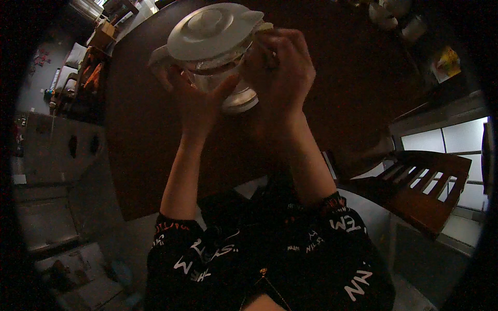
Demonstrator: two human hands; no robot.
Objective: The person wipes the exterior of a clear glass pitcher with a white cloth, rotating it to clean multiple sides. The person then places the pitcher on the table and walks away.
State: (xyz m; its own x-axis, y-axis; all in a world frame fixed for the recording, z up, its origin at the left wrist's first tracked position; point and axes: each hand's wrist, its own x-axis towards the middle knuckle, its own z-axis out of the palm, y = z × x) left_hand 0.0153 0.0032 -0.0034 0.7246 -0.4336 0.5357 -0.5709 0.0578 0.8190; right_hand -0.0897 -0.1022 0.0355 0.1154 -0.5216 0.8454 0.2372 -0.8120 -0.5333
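A lidded see-through jug (218, 76) is raised over a dark brown table, tilted, with its pale round lid (206, 27) facing up and a white base (243, 102) below. My left hand (198, 97) wraps around the jug's left side, its thumb across the clear wall. Curled fingers of my right hand (290, 66) grip the jug's right side, just under the lid's pointed lip. Dim light and my hand hide exactly which part the right fingers hold. Whether the jug has anything in it, I cannot tell.
The dark brown table (148, 155) spreads beneath my arms. On my right stands a slatted wooden chair (420, 190), close to a bright window (443, 140). A yellow and white packet (446, 64) and pale vessels (383, 15) are at the far right. Grey cabinets (66, 147) line the left.
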